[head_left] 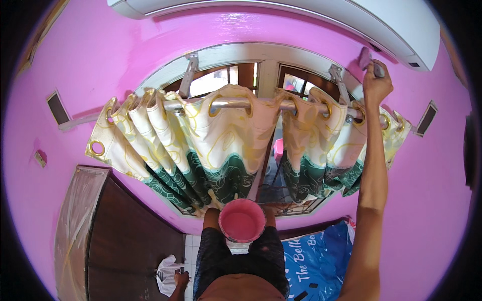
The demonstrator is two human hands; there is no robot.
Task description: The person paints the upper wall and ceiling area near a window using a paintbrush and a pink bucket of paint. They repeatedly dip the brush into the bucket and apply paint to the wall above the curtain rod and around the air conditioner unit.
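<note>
High at the right, my right hand (377, 83) is closed around the handle of a paintbrush (365, 58). Its pink-coated bristles rest at the pink wall (201, 32), just under the white air conditioner (396, 30). Low at the left, beside my hip, my left hand (182, 277) is small and shadowed; a little dark thing shows at its fingers, and I cannot make out its grip. A round bucket (242, 201) of pink paint stands in front of my knees; what bears it is mostly hidden.
Cream and green curtains (231, 130) hang by rings from a metal rod (233, 103) across the window. A plastic-wrapped dark cabinet (135, 241) stands at lower left, near a white cloth or shirt (166, 281). Blue printed sheeting (321, 256) lies at lower right.
</note>
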